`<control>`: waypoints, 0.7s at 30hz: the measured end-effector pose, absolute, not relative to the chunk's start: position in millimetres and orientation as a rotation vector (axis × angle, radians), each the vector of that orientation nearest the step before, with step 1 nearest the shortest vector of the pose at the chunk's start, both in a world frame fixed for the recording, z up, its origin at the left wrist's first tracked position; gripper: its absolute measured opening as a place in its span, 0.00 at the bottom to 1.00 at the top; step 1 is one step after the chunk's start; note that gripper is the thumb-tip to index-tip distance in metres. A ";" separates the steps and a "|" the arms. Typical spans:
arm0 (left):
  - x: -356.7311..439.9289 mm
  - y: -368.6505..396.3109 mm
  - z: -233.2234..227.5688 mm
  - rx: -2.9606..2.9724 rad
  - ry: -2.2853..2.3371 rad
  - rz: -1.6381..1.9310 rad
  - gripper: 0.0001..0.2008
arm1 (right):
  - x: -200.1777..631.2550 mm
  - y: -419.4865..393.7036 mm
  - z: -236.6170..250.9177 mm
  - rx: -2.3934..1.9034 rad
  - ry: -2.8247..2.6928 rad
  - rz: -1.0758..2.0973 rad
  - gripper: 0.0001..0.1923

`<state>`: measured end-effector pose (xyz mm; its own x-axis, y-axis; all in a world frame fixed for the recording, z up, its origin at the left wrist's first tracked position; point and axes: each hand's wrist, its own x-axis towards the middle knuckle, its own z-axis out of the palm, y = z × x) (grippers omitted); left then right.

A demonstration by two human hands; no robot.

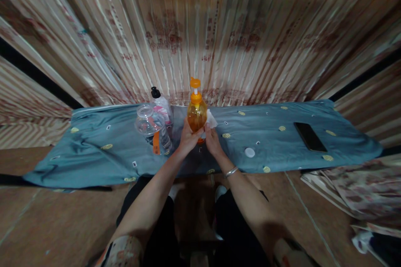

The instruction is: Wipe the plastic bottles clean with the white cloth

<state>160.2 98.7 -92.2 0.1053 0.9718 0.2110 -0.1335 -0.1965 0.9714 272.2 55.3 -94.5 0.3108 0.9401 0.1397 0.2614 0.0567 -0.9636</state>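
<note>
Two hands meet at the orange pump bottle [196, 113] on the blue cloth [275, 142]: left hand [188, 138] grips it, right hand [212, 139] pinches a white tissue [210, 120] against its side. It seems a wiping step; next needs steady rubbing.

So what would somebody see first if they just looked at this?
The orange pump bottle in the middle, upright on the blue cloth. The left hand grips its side, and the right hand presses a white wipe against it. Left of it stand a clear jar and a black-capped bottle; a dark phone lies far right.
</note>
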 end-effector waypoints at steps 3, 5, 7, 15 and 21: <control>165.0 103.0 -99.1 1.280 0.927 1.344 0.34 | 265.7 58.7 -101.6 -1.503 -1.071 0.848 0.43; 166.9 103.5 -100.9 1.259 0.904 1.347 0.36 | 262.5 56.0 -106.8 -1.490 -1.014 0.875 0.44; 167.2 102.6 -99.4 1.249 0.884 1.347 0.36 | 261.0 51.3 -111.2 -1.473 -0.940 0.916 0.44; 154.1 90.8 -68.6 1.244 0.831 1.341 0.34 | 261.2 43.0 -104.0 -1.252 -0.615 1.176 0.29; 137.1 85.8 -52.1 1.205 0.818 1.360 0.28 | 273.2 36.2 -82.3 -1.229 -0.430 1.527 0.14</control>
<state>137.1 85.8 -52.1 0.1061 0.9724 0.2077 -0.2728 -0.1724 0.9465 273.2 36.2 -82.3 0.1111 0.8764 -0.4686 -0.5028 -0.3572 -0.7872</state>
